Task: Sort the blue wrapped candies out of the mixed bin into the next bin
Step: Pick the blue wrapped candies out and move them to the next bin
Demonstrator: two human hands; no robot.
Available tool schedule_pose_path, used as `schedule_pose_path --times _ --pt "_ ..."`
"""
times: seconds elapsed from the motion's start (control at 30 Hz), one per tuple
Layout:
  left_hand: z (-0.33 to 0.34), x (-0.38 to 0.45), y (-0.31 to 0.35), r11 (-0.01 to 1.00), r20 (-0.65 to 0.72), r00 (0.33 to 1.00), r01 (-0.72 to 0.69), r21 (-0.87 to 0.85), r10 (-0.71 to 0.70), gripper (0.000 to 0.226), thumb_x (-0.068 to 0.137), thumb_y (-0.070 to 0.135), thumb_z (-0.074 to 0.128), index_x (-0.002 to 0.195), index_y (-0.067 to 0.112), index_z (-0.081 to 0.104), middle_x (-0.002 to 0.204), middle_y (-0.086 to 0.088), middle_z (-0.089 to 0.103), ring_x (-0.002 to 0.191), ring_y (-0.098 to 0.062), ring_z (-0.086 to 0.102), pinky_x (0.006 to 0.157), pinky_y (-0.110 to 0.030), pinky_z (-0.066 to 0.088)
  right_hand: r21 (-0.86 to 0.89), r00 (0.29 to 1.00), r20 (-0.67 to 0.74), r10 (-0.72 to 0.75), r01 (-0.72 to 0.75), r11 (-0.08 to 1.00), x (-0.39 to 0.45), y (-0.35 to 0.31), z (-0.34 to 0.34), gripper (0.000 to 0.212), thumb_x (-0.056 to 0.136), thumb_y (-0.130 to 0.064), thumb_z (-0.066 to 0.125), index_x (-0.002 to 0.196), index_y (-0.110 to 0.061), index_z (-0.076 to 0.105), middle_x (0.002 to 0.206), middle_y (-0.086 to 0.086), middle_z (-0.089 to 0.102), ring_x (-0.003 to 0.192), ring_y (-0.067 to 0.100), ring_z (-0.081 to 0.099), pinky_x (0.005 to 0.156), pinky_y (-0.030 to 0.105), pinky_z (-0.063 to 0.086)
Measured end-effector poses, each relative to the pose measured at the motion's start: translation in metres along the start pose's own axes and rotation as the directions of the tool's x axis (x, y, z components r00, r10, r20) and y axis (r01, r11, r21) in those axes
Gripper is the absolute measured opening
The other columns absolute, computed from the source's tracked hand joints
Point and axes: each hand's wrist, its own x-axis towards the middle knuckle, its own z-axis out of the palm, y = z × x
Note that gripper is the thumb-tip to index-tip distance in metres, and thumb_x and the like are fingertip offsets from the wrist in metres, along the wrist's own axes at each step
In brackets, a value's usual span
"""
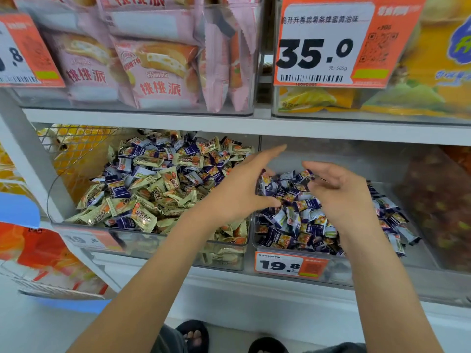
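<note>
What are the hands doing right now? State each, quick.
Left hand: fingers curled round blue wrapped candies, index finger straight, at the edge of the next bin.
Right hand: open, fingers relaxed over the blue pile, holding nothing visible.

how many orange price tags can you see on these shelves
4. One reading 35.0 on the upper right bin, one cut off at the upper left edge, a blurred one on the mixed bin, and one reading 19.8 on the blue candy bin. Others may be out of frame.

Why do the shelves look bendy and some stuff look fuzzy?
Head view: the wide lens bows the white metal shelf; the brown snack bin at right and the orange price tag at lower left are blurred; the blue wrapped candies stay fairly sharp.
</note>
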Motion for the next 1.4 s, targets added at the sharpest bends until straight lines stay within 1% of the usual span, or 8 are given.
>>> schedule_pose_path --times 0.1,0.17,0.3,0.5,0.7,0.87,1.27,1.4 --pt "-0.026 -0.007 -0.003 0.971 0.007 0.999 0.054 -0.235 -0.053 0.067 0.075 0.013 0.076 0.130 0.038 0.046 0.137 0.014 0.046 0.121 0.004 0.045 0.089 -0.011 0.044 0.007 1.000 -0.008 0.010 -0.010 1.000 0.002 0.002 -0.001 0.040 0.091 0.005 0.051 0.106 -0.029 0.067 0.108 -0.008 0.064 0.084 -0.009 0.057 0.056 0.001 0.042" --pt "-0.047 -0.017 -0.011 0.947 -0.048 0.990 0.112 -0.302 -0.132 0.040 0.079 0.010 0.071 0.112 0.031 0.060 0.123 0.013 0.060 0.111 0.002 0.055 0.092 -0.019 0.048 -0.007 1.000 0.003 0.002 -0.002 1.000 0.003 0.003 -0.001 0.039 0.091 0.006 0.050 0.102 -0.027 0.068 0.107 -0.008 0.066 0.076 -0.013 0.057 0.054 0.000 0.042" --pt "-0.062 -0.031 -0.041 0.958 0.032 0.957 0.288 -0.003 -0.288 0.021 0.077 0.011 0.073 0.093 0.023 0.067 0.092 0.010 0.068 0.084 0.002 0.063 0.091 -0.028 0.051 -0.043 1.000 0.017 -0.023 0.024 0.999 0.003 0.002 0.002 0.037 0.090 0.007 0.049 0.095 -0.025 0.069 0.100 -0.009 0.067 0.077 -0.013 0.057 0.058 -0.002 0.041" --pt "-0.044 -0.027 -0.065 0.899 0.262 0.910 0.206 0.387 -0.321 0.058 0.074 0.032 0.077 0.127 0.026 0.055 0.131 0.009 0.048 0.123 -0.009 0.039 0.103 -0.027 0.030 -0.059 0.997 0.061 -0.055 0.059 0.997 0.002 -0.001 0.015 0.035 0.091 0.004 0.050 0.088 -0.026 0.067 0.095 -0.010 0.069 0.091 -0.006 0.060 0.068 0.002 0.044" --pt "-0.046 -0.029 -0.070 0.936 0.064 0.960 0.249 0.247 -0.273 0.014 0.079 0.025 0.073 0.091 0.022 0.067 0.097 0.002 0.066 0.090 -0.012 0.059 0.080 -0.027 0.046 -0.040 0.996 0.067 -0.063 0.066 0.997 -0.002 -0.006 0.026 0.032 0.092 0.002 0.049 0.086 -0.024 0.067 0.092 -0.008 0.069 0.090 0.004 0.065 0.070 0.012 0.047" --pt "-0.055 -0.031 -0.058 0.969 -0.169 0.954 0.236 -0.075 -0.246 0.015 0.078 0.015 0.074 0.084 0.022 0.062 0.085 0.000 0.063 0.074 -0.008 0.060 0.067 -0.009 0.045 0.004 0.991 0.075 -0.115 0.115 0.993 -0.006 -0.011 0.033 0.031 0.092 0.001 0.052 0.085 -0.025 0.068 0.090 -0.009 0.071 0.082 0.000 0.066 0.076 0.013 0.052" --pt "-0.057 -0.031 -0.028 0.939 -0.147 0.960 0.189 -0.289 -0.238 0.012 0.072 0.007 0.078 0.078 0.012 0.069 0.075 -0.004 0.069 0.068 -0.008 0.063 0.070 -0.016 0.052 -0.096 0.933 0.199 -0.301 0.324 0.941 -0.016 -0.022 0.060 0.024 0.084 -0.013 0.067 0.099 -0.032 0.065 0.091 -0.020 0.063 0.077 -0.003 0.059 0.067 0.010 0.046" --pt "-0.059 -0.031 -0.024 0.932 -0.136 0.962 0.185 -0.313 -0.236 0.012 0.072 0.007 0.077 0.081 0.011 0.070 0.079 -0.008 0.071 0.071 -0.012 0.066 0.073 -0.019 0.054 -0.109 0.933 0.195 -0.303 0.327 0.939 -0.016 -0.021 0.063 0.017 0.081 -0.014 0.071 0.087 -0.030 0.070 0.074 -0.017 0.064 0.068 0.001 0.058 0.065 0.012 0.049"
